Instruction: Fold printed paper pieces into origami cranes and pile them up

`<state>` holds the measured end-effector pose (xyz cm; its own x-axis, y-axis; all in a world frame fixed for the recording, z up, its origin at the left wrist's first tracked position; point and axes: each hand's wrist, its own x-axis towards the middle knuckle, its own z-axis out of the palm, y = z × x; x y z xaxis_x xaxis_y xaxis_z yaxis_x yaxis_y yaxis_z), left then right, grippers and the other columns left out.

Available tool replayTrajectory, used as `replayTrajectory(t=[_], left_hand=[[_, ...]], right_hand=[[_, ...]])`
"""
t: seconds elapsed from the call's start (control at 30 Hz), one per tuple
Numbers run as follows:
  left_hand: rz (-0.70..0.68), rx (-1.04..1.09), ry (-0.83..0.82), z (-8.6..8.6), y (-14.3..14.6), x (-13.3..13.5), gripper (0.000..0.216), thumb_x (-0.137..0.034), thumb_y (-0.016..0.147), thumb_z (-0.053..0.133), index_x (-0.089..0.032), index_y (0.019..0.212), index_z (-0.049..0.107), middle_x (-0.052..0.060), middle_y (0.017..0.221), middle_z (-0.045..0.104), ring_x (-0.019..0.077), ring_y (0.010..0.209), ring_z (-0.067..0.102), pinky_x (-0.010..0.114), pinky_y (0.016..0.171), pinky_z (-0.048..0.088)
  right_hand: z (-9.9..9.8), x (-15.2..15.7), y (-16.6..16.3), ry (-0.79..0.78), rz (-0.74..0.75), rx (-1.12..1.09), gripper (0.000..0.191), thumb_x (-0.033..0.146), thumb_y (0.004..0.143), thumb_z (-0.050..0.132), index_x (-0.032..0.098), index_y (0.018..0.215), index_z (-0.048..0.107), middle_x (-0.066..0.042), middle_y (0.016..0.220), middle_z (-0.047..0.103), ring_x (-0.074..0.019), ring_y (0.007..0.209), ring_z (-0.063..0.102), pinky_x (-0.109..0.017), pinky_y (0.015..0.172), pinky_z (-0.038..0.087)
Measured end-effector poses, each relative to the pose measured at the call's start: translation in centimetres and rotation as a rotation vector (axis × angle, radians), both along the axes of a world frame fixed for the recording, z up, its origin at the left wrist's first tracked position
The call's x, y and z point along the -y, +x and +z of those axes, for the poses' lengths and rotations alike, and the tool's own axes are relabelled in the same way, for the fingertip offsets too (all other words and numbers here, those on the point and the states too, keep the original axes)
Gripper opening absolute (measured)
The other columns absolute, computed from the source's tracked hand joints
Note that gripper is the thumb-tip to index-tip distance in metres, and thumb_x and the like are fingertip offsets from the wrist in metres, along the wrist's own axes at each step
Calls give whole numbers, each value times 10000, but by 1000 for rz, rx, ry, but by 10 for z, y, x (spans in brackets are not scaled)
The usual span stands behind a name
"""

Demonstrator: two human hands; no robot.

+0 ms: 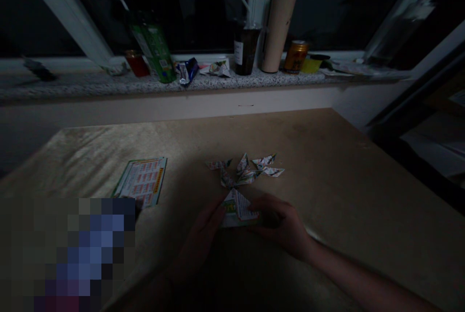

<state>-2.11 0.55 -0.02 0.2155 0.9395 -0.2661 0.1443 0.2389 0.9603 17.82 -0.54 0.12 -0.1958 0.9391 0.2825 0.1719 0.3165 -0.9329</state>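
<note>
A partly folded sheet of printed paper (pixel 249 211) lies on the table, its top corner folded to a point with a flap on the right. My left hand (pixel 205 229) rests along the paper's left edge, fingers stretched out flat and pressing it down. With thumb and fingertips curled together, my right hand (pixel 281 220) grips the paper's right side. Just beyond the point sit several folded paper pieces, an origami piece at the left (pixel 225 174), one in the middle (pixel 245 169) and one at the right (pixel 269 165).
A printed sheet (pixel 145 176) lies on the cloth-covered table (pixel 327 181) at the left, beside a pixelated area. The windowsill (pixel 123 82) holds a green bottle (pixel 156 53), a drink cup (pixel 245 53), a tall flask (pixel 279 21) and an orange can (pixel 295 56).
</note>
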Motion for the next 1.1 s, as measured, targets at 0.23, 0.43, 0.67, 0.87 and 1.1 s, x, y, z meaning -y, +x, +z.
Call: replayTrajectory(t=[0.23,0.43,0.67,0.87,1.1], left_hand=[[-65,-92,111,14,1,2,292,-335,887,418,-215,1094,585,16,1113,610,207,1032,532,278,886,397],[-86,-138,80,9,-1,2,216,-321,862,434,-209,878,618,-21,830,629,177,792,553,223,684,411],[-230,13,97,11,-4,6,275,-360,753,583,-206,981,598,2,939,628,203,856,560,229,704,432],[-202,-173,87,12,0,8,251,-249,722,620,-220,971,614,-9,942,647,194,858,587,225,721,452],[-237,-206,138,17,0,7,281,-305,814,522,-239,1052,657,4,1065,671,221,1009,582,295,891,418]], right_hand=[[0,-1,1,-1,8,-20,227,238,687,732,220,908,686,-68,900,650,-186,803,619,-300,672,509],[1,-2,3,3,-6,-17,233,240,665,751,222,893,706,-60,886,662,-180,802,621,-276,672,505],[-2,-4,3,-53,-49,-72,200,307,654,755,217,829,720,-66,864,674,-185,786,634,-272,660,505],[-2,-4,2,-105,-60,-130,166,305,660,751,209,793,723,-59,831,674,-170,756,634,-258,644,502],[1,-4,-1,-133,-53,-147,96,282,693,725,193,727,715,-46,750,675,-157,693,630,-245,594,493]])
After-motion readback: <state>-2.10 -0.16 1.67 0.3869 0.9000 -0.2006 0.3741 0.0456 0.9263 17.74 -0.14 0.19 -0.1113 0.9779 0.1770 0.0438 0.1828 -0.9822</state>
